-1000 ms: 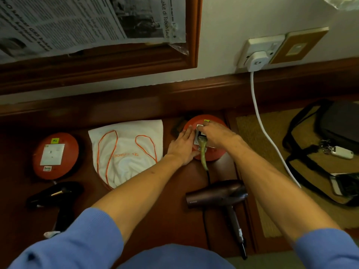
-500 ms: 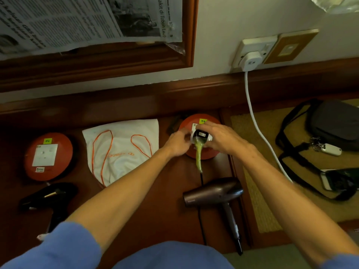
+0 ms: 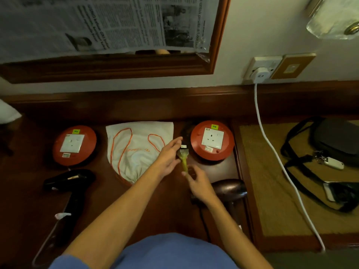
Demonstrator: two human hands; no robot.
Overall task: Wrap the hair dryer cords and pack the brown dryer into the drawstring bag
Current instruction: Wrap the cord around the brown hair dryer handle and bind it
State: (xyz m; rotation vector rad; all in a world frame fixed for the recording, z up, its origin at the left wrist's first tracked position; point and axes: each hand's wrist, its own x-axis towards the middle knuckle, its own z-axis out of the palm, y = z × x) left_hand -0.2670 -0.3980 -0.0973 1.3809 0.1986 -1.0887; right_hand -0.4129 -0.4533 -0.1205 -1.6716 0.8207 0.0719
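Fingers of left hand (image 3: pixel 168 154) apparently pinch plug (image 3: pixel 183 152), others extended.

Not much we can actually read here: the small yellow sticker (image 3: pixel 214 126) on the right round red socket base (image 3: pixel 212 142) looks like "M9". The newspaper sheet (image 3: pixel 101 24) over the wooden-framed mirror has headlines too blurry for us. The orange print on the white drawstring bag (image 3: pixel 139 150) is unreadable.

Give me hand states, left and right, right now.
Left hand: holding the plug, now out of the red socket reel.
Right hand: pinching the greenish cord sleeve just below the plug.
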